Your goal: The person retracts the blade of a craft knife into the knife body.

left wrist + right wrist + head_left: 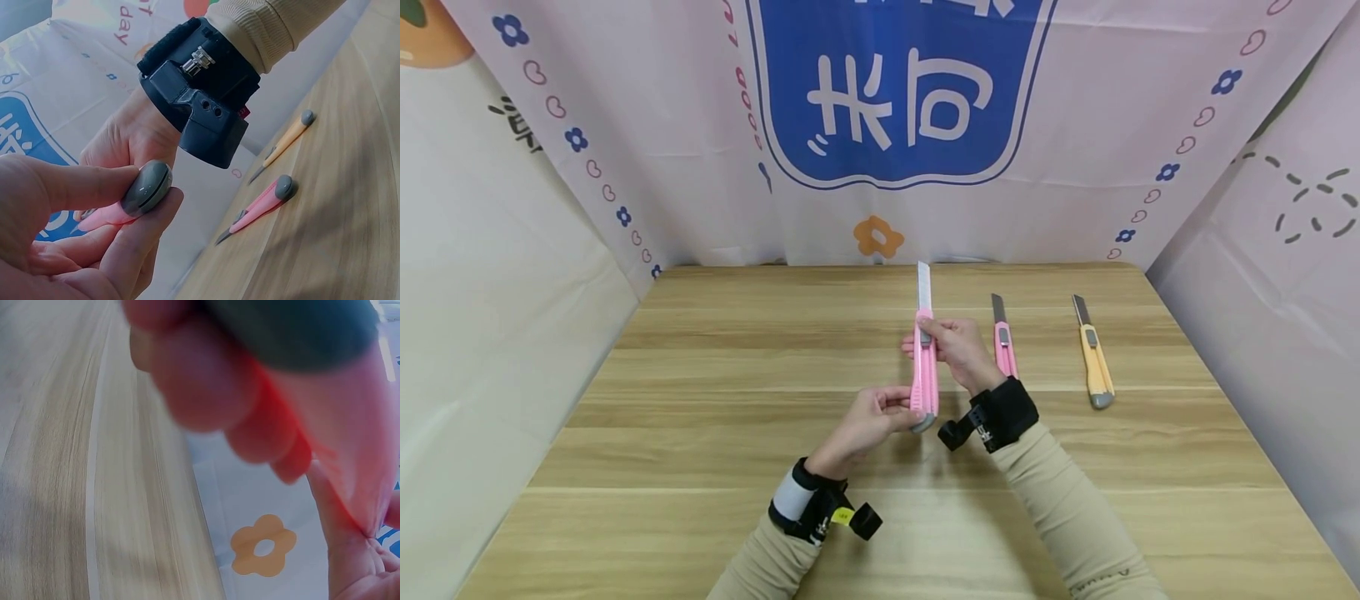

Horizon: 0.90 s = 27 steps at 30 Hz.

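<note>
Between both hands, a pink utility knife (926,375) is held upright over the table, its long blade (923,287) extended upward. My left hand (872,417) pinches its grey end cap (150,187) between thumb and fingers. Higher up, my right hand (961,350) grips the body, thumb at the grey slider (925,339). The right wrist view shows the pink body (356,419) blurred close up, with the right hand (356,562) beyond it. A second pink utility knife (1003,342) lies behind the right wrist, partly hidden; its blade is out.
Farther right on the wooden table (700,400) lies a yellow utility knife (1096,362), blade out. A printed white cloth (700,167) hangs behind the table's far edge, and white cloth walls (490,292) flank both sides.
</note>
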{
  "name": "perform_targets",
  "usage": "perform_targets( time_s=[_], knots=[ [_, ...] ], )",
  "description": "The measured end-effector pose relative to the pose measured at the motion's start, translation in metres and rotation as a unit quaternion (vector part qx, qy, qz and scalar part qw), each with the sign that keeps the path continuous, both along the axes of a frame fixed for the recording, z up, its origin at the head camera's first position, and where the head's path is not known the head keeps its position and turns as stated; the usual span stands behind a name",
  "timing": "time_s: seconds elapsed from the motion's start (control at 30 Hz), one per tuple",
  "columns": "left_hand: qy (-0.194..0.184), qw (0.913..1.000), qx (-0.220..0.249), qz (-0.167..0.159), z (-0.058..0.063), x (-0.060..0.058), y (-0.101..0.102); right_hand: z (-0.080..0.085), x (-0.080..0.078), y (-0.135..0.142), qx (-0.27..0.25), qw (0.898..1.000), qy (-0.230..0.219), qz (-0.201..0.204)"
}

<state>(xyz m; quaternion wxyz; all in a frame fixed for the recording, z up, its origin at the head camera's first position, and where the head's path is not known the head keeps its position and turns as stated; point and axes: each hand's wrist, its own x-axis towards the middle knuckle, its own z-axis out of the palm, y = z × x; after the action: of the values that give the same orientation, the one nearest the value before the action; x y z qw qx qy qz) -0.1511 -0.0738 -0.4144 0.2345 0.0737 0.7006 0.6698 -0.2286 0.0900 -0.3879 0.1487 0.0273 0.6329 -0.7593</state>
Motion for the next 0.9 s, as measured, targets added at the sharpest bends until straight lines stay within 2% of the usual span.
perform_targets(
  time_s=[0.57,0.9],
  knots=[
    [0.011,0.9999,0.006,-0.007,-0.0006,-0.0006,-0.0002,0.0010,0.0011,0.0005,0.005,1.000,-0.003,0.003],
    [0.007,0.9999,0.011,0.007,-0.0026,-0.0014,-0.0012,-0.0005,0.0019,-0.0002,0.004,1.000,-0.004,0.007]
  ],
)
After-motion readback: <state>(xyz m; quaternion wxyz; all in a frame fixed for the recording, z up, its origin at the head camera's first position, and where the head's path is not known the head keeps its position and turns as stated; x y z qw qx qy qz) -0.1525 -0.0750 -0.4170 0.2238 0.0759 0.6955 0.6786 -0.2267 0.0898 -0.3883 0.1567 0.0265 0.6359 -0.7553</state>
